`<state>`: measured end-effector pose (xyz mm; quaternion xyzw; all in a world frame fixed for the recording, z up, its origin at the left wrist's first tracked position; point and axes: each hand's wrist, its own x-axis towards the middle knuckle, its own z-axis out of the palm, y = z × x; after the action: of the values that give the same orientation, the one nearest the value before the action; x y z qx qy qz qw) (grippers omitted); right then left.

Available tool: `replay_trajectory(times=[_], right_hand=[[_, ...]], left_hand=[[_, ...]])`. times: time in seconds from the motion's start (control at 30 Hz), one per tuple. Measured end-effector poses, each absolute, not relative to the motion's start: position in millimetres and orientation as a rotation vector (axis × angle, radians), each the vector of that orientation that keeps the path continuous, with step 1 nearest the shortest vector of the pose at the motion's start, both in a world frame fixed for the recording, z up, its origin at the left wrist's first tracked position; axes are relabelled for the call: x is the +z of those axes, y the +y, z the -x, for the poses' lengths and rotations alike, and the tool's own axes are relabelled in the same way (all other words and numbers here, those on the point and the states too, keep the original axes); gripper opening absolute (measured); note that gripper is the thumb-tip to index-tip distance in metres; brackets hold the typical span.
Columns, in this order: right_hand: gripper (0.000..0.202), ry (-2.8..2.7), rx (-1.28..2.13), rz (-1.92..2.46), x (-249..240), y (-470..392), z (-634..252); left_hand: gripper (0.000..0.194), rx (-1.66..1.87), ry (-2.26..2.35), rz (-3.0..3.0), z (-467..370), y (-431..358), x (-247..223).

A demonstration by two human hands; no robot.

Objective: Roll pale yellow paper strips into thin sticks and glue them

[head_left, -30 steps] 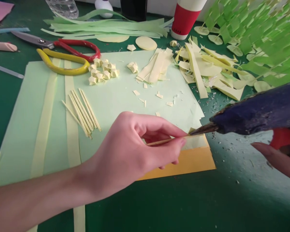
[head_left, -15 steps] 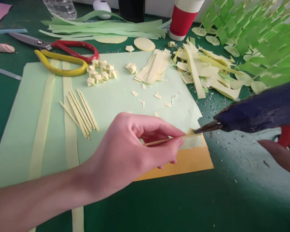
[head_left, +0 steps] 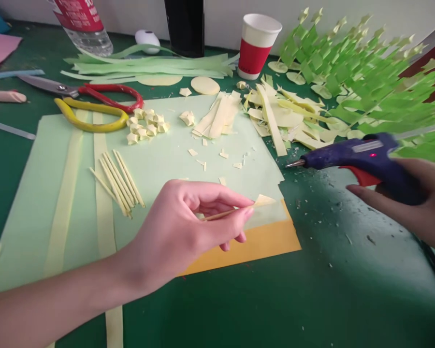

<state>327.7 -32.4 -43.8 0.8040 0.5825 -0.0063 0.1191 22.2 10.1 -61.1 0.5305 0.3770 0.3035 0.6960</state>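
Observation:
My left hand (head_left: 199,227) pinches a thin rolled paper stick (head_left: 219,215) between thumb and fingers. A small pale yellow paper flap (head_left: 264,199) sticks out past the fingertips. On the right, my right hand (head_left: 413,203) is wrapped round a dark blue glue gun (head_left: 362,157) with a red trigger. Its metal nozzle points left, apart from the flap. Several rolled sticks (head_left: 119,181) lie on the pale green sheet (head_left: 166,159), left of my left hand. Small folded paper stars (head_left: 147,126) are grouped behind them.
Scissors (head_left: 94,104) lie open at the back left. Paper scraps (head_left: 290,116), a red and white cup (head_left: 256,46), a bottle (head_left: 87,29) and green strips (head_left: 148,67) stand or lie behind. Upright green paper plants (head_left: 348,67) fill the back right. A cord (head_left: 433,263) hangs below my right hand.
The glue gun has moved back and right, its nozzle away from the paper flap, and more of my right hand shows. The view has shifted, and my left hand keeps its pinch.

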Motion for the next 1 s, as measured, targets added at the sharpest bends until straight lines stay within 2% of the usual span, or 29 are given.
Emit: replay_trajectory(times=[0.07,0.13,0.17,0.23,0.27,0.33,0.43,0.53,0.63,0.73,1.0], right_hand=[[0.121,1.616,-0.142,-2.346,-37.9,-23.3,-309.9],[0.129,1.793,0.134,-2.350,-33.5,-22.9,-298.9],[0.125,1.947,0.279,-2.355,-31.7,-25.6,-295.5],[0.100,2.318,0.347,-2.380,-28.3,-34.2,-289.8],[0.081,2.480,0.187,-2.404,-26.4,-38.4,-286.3],[0.053,2.617,-0.463,-2.426,-21.8,-43.3,-276.7],[0.039,2.373,-1.508,-2.215,-12.1,-37.3,-257.7],[0.026,2.070,-2.105,-1.876,-2.5,-22.3,-241.2],[0.017,1.815,-2.439,-1.640,2.7,-12.2,-231.8],[0.015,1.625,-2.631,-1.534,4.2,-11.0,-227.6],[0.008,1.528,-2.723,-1.446,7.7,-15.0,-226.7]], left_hand=[[0.019,0.674,0.850,-1.194,-22.7,10.6,-60.0],[0.015,0.661,0.872,-1.221,-23.0,10.8,-58.4],[0.014,0.655,0.880,-1.239,-23.1,10.6,-57.1],[0.013,0.657,0.890,-1.285,-23.0,9.9,-52.9],[0.013,0.655,0.890,-1.314,-22.8,9.4,-49.8],[0.013,0.629,0.868,-1.396,-22.0,8.4,-41.3],[0.013,0.561,0.825,-1.591,-20.5,7.6,-25.2],[0.015,0.583,0.770,-1.833,-18.7,7.7,-10.0],[0.018,0.651,0.700,-2.017,-15.9,7.7,1.1],[0.018,0.667,0.667,-2.138,-13.8,7.3,7.8],[0.022,0.675,0.467,-2.328,-17.5,10.6,13.7]])
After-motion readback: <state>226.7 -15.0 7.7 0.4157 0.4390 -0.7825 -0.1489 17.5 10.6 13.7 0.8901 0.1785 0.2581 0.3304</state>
